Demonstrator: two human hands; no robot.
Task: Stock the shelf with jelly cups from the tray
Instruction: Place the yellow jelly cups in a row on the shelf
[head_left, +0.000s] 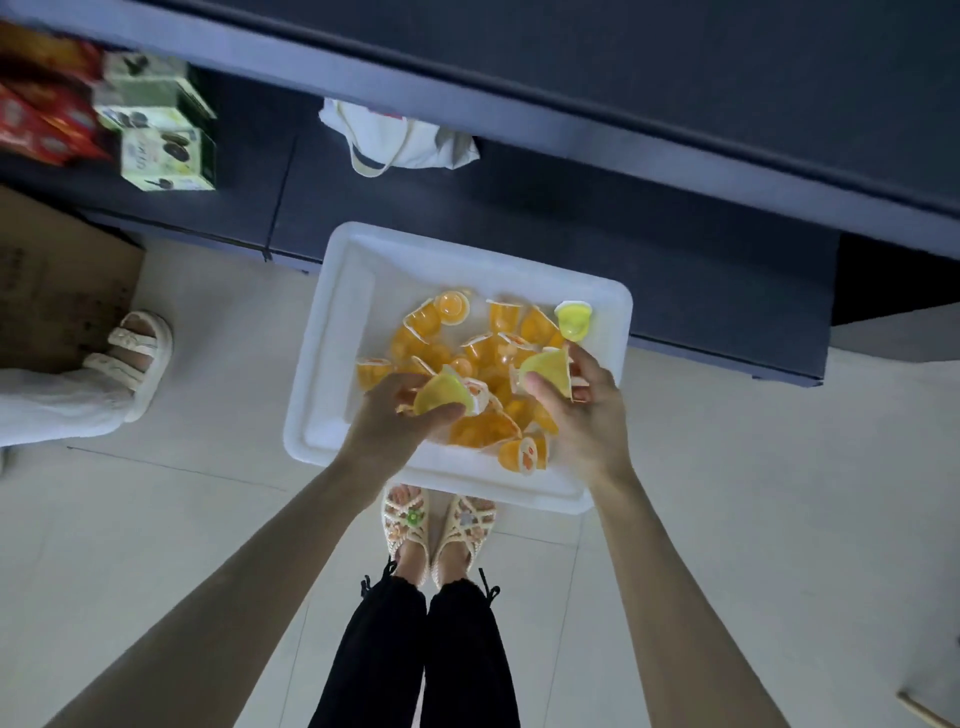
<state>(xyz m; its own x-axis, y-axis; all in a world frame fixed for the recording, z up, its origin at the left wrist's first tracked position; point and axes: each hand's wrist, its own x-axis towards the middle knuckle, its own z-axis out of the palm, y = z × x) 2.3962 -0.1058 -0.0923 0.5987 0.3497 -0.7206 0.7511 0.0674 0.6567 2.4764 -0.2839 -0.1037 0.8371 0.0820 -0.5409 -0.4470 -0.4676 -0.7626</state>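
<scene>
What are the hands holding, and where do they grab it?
Each holds one yellow jelly cup. The left hand pinches the left cup by its sides, thumb against fingers; the right hand grips the right cup likewise.

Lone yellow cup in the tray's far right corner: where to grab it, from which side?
Take the yellow cup across its tapered side walls, just under the wider white rim, coming from above. It looks tipped, narrow base toward the camera, so both walls are exposed. The tray wall is close behind it.
</scene>
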